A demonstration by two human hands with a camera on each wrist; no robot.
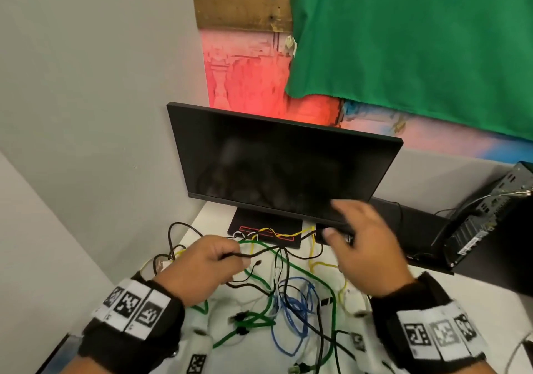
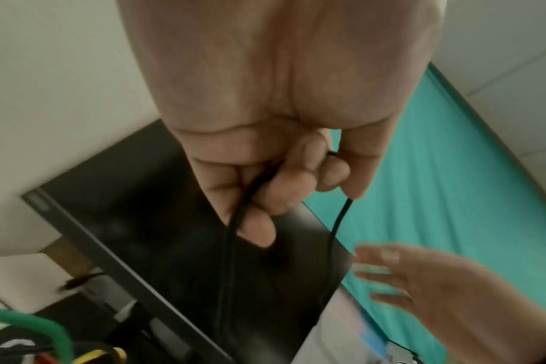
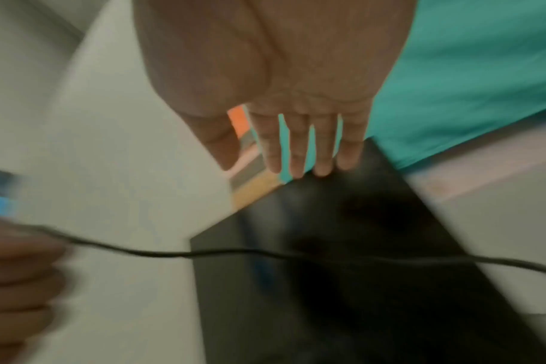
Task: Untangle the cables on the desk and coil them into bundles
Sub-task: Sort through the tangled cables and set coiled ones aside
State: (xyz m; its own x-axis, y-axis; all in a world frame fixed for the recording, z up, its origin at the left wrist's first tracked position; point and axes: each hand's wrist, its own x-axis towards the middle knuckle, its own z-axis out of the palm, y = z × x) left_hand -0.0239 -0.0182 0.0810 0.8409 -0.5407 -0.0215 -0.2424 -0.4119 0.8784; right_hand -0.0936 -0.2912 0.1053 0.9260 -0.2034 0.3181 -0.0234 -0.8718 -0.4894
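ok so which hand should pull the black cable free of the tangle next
Probably the right hand: it hangs open and empty beside the black cable, which the left hand already grips and can anchor.

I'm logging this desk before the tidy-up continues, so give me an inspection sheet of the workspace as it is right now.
Surface: white desk, strewn with cables.
Job's things: black cable, green cable, yellow cable and blue cable, all tangled; no finished bundle seen.
Clutter: black box under the monitor's right edge.
Grippers: left hand grips the black cable; right hand open, fingers spread, holding nothing.
Cables: crossing one another from the monitor base towards the near edge.
Surroundings: dark monitor, green cloth, opened computer case at right.
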